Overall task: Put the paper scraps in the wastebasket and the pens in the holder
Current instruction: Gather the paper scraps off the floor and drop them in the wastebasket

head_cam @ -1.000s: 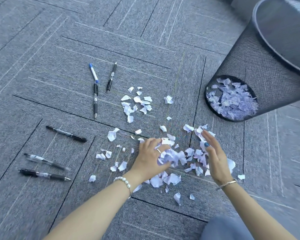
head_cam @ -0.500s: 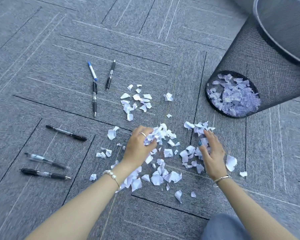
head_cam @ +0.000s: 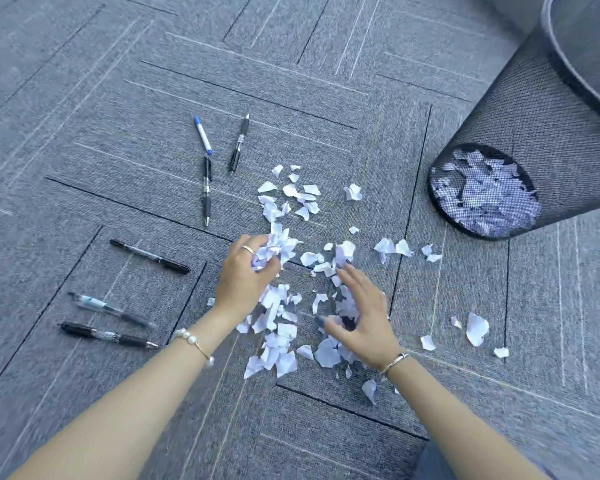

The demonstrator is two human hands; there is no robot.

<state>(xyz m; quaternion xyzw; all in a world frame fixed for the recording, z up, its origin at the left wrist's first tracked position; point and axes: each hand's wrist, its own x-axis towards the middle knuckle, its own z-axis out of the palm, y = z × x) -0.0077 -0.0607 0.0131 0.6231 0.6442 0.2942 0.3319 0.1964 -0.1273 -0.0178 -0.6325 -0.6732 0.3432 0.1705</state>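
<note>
Head view, near to far. Nearest: loose paper scraps [head_cam: 274, 362] on the carpet floor [head_cam: 118, 168], between the two forearms and just below the wrists. Judged very light, thin, limp and easily crumpled; not fragile, not slippery, but prone to fluttering and to spilling from a loose hold. Best taken by raking many pieces into a heap and closing around the bunch from the sides and from beneath, not by pinching single pieces.

Right hand [head_cam: 361, 317]: palm down over the pile, fingers [head_cam: 349, 275] spread wide and slightly curled, thumb out to the side. Scraps beneath the palm and beside the fingertips; none seen enclosed. Motion blur at the fingertips, so exact contact not readable.

Left hand [head_cam: 243, 275]: fingers curled shut around a crumpled bunch of scraps [head_cam: 274, 247], which sticks out beyond the knuckles on the far side. More pieces directly below the wrist, apart from the hold.

Left of the hands, well apart from the fingers: three pens [head_cam: 108, 311] side by side. Judged stiff, smooth, light, liable to roll; best gripped mid-barrel.

Farther: a second cluster of scraps [head_cam: 291, 195], untouched, just beyond the left hand, and three more pens [head_cam: 207, 174] beyond that. Stray pieces [head_cam: 477, 329] to the right.

Farthest, upper right: black mesh wastebasket [head_cam: 534, 126], upright, with scraps already visible at the bottom through the mesh. Pen holder not in view.
</note>
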